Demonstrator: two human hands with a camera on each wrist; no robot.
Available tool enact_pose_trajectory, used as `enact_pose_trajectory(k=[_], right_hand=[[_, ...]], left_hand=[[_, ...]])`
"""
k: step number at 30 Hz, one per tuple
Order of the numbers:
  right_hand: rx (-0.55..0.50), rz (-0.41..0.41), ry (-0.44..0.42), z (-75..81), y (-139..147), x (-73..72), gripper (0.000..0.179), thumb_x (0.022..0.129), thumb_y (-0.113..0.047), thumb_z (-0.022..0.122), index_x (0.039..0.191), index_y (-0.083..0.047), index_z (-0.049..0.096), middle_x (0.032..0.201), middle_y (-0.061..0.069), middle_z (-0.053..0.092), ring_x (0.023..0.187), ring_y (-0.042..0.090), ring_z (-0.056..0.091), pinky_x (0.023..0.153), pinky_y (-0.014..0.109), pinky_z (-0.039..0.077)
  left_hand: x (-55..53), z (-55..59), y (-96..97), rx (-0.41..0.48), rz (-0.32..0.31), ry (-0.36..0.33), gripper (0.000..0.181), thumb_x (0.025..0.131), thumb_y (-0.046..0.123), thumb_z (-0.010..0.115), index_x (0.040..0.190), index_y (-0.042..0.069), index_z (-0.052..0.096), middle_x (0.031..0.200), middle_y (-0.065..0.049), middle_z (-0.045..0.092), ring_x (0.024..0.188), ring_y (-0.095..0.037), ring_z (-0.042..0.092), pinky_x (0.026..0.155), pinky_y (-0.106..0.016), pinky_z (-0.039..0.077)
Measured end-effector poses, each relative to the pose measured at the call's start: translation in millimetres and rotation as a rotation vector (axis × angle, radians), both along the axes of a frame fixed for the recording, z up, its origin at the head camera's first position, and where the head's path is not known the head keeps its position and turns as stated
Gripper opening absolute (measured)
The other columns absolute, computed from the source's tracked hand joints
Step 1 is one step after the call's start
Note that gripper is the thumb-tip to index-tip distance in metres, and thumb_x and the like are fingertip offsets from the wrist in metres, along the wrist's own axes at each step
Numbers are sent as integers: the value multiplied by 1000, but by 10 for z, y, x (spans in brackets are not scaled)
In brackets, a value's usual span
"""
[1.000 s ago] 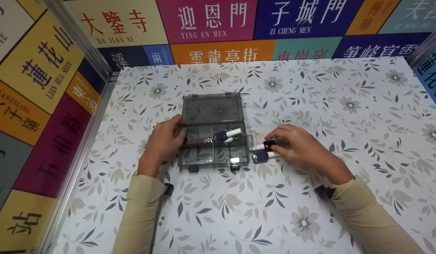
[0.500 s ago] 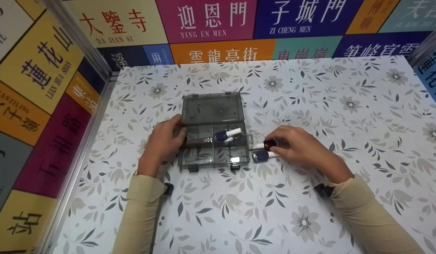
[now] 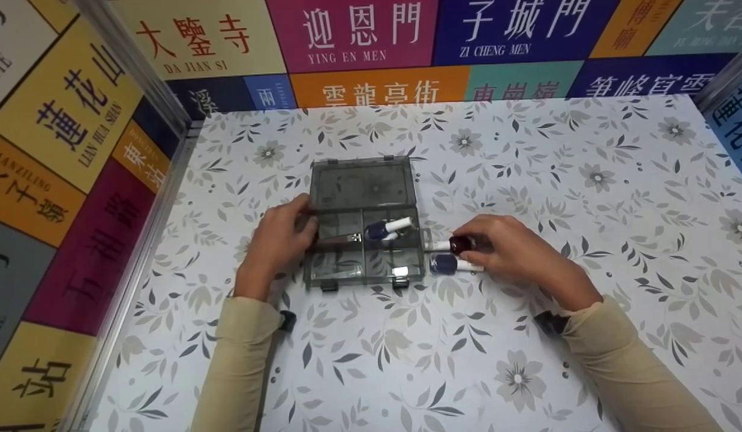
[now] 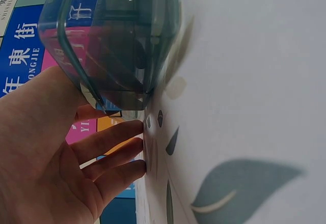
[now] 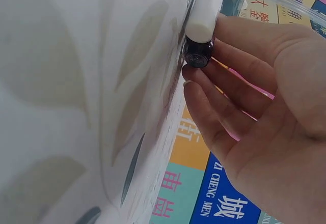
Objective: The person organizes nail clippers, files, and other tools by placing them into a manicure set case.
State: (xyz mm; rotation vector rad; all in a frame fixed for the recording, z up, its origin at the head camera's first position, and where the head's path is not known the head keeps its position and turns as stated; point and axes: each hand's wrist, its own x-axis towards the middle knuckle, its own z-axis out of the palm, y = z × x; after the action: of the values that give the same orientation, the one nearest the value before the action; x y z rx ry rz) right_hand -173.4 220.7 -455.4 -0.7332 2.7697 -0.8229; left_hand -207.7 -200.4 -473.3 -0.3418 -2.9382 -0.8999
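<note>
A translucent grey divided box [image 3: 335, 279] lies with its lid [image 3: 363, 185] folded back. My left hand [image 3: 279, 240] rests at the box's left side, its fingers loosely extended in the left wrist view. Between thumb and fingers, my right hand [image 3: 505, 249] pinches a dark red nail polish bottle [image 3: 460, 243], its white cap [image 3: 439, 245] pointing at the box. Just in front lies a blue nail polish bottle [image 3: 444, 264] with a white cap; in the right wrist view that cap [image 5: 202, 23] overlaps the dark bottle [image 5: 197, 55].
Inside the box, another blue nail polish bottle [image 3: 378, 231] lies tilted over a second white piece. A slim brownish item with a silver end [image 3: 341, 239] lies left of the divider. Printed panels [image 3: 359, 36] wall the back and left of the floral-covered table [image 3: 406, 354].
My right hand has shifted slightly, baring more of the loose blue bottle's white cap. The dark red bottle stays between its fingers. Left hand and box stay put.
</note>
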Motion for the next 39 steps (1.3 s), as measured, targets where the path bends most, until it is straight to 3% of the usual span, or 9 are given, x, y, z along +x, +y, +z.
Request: enact_pose_trajectory(k=[7, 20, 27, 39], right_hand=[[8, 19, 17, -20, 9, -10, 40, 91, -9, 84, 130, -6, 76, 122, 11, 79, 116, 33, 72, 106, 55, 56], [47, 0, 21, 28, 48, 15, 39, 95, -12, 82, 132, -9, 74, 123, 9, 75, 115, 32, 69, 104, 56, 55], [7, -27, 57, 57, 77, 14, 36, 95, -10, 82, 130, -9, 75, 119, 8, 75, 110, 29, 69, 101, 54, 55], [-56, -13, 158, 105, 104, 11, 35, 93, -8, 84, 127, -8, 77, 115, 7, 76, 103, 25, 71, 94, 49, 57]], left_hand=[[0, -16, -9, -16, -15, 34, 12, 104, 21, 65, 116, 18, 66, 103, -6, 76, 86, -28, 60, 81, -47, 49], [-4, -8, -7, -10, -6, 5, 13, 104, 22, 66, 117, 19, 66, 113, -6, 78, 91, -28, 63, 84, -48, 52], [-7, 0, -8, 1, -6, -8, 16, 104, 22, 66, 120, 20, 67, 118, -7, 78, 97, -28, 67, 89, -50, 54], [1, -4, -6, -11, -13, 3, 14, 105, 22, 64, 118, 19, 66, 101, -6, 73, 89, -28, 61, 82, -46, 49]])
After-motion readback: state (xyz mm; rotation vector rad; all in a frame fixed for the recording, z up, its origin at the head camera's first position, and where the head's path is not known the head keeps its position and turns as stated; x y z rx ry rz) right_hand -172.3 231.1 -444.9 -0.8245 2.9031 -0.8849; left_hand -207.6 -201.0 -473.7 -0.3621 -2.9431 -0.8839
